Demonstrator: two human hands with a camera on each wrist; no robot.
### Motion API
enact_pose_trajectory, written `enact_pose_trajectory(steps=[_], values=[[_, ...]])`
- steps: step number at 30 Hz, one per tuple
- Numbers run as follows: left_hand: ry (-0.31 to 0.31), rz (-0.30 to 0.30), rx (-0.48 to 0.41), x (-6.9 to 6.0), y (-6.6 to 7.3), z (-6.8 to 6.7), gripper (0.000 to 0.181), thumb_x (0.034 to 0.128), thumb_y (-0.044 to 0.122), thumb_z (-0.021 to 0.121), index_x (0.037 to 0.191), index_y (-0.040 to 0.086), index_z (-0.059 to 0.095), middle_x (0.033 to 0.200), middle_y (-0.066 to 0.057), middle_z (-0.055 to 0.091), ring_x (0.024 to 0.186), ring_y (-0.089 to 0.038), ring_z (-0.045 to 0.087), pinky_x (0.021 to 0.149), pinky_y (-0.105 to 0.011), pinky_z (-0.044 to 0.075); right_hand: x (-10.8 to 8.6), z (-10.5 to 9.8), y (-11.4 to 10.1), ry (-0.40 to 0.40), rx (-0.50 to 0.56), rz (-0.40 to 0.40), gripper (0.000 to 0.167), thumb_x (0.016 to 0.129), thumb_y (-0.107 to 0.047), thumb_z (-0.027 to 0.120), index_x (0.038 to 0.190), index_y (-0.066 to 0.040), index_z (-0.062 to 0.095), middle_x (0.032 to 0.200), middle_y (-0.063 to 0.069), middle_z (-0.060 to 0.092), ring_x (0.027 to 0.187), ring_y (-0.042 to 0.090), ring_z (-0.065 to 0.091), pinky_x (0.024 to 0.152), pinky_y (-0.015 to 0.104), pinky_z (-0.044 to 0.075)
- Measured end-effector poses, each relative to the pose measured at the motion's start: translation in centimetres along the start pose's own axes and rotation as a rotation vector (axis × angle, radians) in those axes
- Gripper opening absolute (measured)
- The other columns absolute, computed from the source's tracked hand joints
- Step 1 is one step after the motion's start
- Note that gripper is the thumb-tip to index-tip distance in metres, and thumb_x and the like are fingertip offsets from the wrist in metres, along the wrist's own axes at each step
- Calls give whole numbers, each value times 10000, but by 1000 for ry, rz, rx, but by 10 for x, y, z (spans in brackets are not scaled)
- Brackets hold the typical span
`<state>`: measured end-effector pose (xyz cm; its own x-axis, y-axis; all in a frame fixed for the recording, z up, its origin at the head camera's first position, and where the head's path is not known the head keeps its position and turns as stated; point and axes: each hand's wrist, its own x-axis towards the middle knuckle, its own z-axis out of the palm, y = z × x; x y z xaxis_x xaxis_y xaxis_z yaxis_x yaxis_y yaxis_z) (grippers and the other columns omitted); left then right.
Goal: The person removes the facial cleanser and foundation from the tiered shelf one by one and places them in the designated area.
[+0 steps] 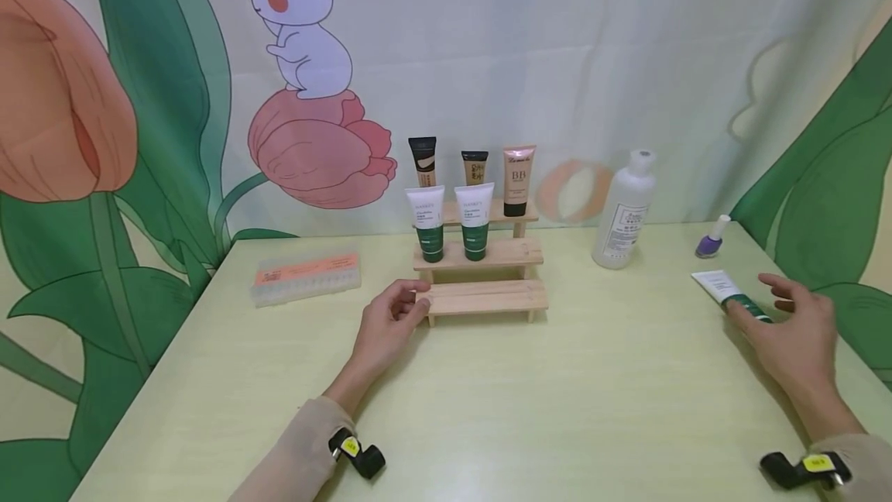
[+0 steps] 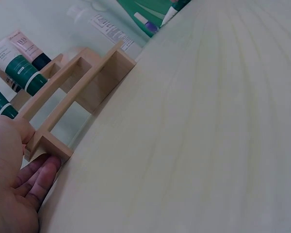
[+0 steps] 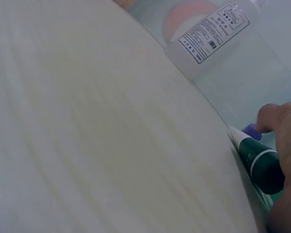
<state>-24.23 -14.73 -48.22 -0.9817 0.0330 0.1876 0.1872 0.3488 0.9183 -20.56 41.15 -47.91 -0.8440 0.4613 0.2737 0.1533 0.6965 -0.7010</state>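
A three-step wooden rack point(image 1: 481, 302) point(image 2: 82, 82) stands on the table. My left hand point(image 1: 390, 324) point(image 2: 14, 179) grips the left end of its lowest step, which bears nothing. Two white-and-green tubes point(image 1: 430, 227) point(image 1: 475, 223) stand upright on the middle step; three small tubes, one of them pink point(image 1: 519, 180), are on the top step. At the far right, a similar white-and-green tube point(image 1: 718, 287) point(image 3: 254, 158) lies on the table. My right hand point(image 1: 797, 335) point(image 3: 286, 160) is over it, thumb against its green part, index finger raised apart from it.
A white bottle point(image 1: 623, 215) point(image 3: 208, 36) stands right of the rack. A small purple bottle with a white cap point(image 1: 711, 238) is near the back right corner. A clear case with an orange label point(image 1: 307, 279) lies at the left. Behind the table point(image 1: 530, 409) hangs a printed curtain point(image 1: 453, 37).
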Motion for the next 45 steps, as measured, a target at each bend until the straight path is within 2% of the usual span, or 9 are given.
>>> enact_pose_trajectory(steps=[3,5,7,11,15,25,30,38,45], values=[[-3,3,-4,0,1,0,202,1090,205,750,1290,200,778,1090,-51,733,961,-207,652,808,-236,534,-1,-2,-8,117,82,37,722,989,-327,827,1631,-141,551,1442,-8,475,1252,132,498,909,259,336],[-3,4,-4,0,1,1,199,1091,201,748,1288,201,778,1087,-52,733,958,-210,651,804,-236,534,-4,-2,-14,213,154,21,701,971,-290,838,1611,-191,571,1359,-196,421,1190,-42,436,946,212,320],[-1,4,-4,0,1,1,202,1088,200,753,1288,203,779,1086,-50,732,956,-205,649,802,-235,532,-6,-3,-22,299,219,-27,684,956,-248,841,1591,-219,587,1309,-294,376,1166,-143,393,971,184,318],[4,7,-1,1,0,1,204,1084,196,757,1287,206,781,1080,-49,732,949,-199,647,797,-235,529,-15,-5,-45,397,313,-139,646,944,-176,829,1553,-217,616,1350,-283,429,1237,-89,468,981,156,376],[6,6,0,1,0,1,203,1084,195,758,1285,204,780,1074,-48,730,947,-200,647,796,-235,527,-20,-6,-71,410,403,-222,623,928,-106,831,1518,-164,639,1400,-203,494,1290,32,535,951,138,476],[5,-2,-2,-1,0,1,197,1089,197,750,1284,198,778,1077,-52,728,943,-205,646,789,-237,526,-17,16,-127,269,616,-295,691,909,64,825,1530,-116,581,1468,-19,559,1323,162,613,970,180,567],[5,5,-4,0,0,1,196,1090,195,751,1283,199,777,1078,-49,722,947,-202,641,794,-239,528,-19,35,-156,184,694,-372,714,917,67,835,1544,-123,552,1467,7,576,1347,245,609,987,218,571],[-6,13,6,4,-1,1,202,1087,209,754,1288,218,778,1079,-40,725,954,-200,651,823,-255,539,-34,75,-209,63,927,-461,678,916,87,830,1524,-77,578,1409,103,612,1296,308,625,981,270,595],[4,6,7,2,-1,0,206,1079,190,755,1283,211,777,1050,-44,729,921,-196,648,800,-242,537,-52,112,-234,-63,875,-505,660,938,37,842,1523,-96,565,1396,36,626,1280,277,645,1025,339,596]])
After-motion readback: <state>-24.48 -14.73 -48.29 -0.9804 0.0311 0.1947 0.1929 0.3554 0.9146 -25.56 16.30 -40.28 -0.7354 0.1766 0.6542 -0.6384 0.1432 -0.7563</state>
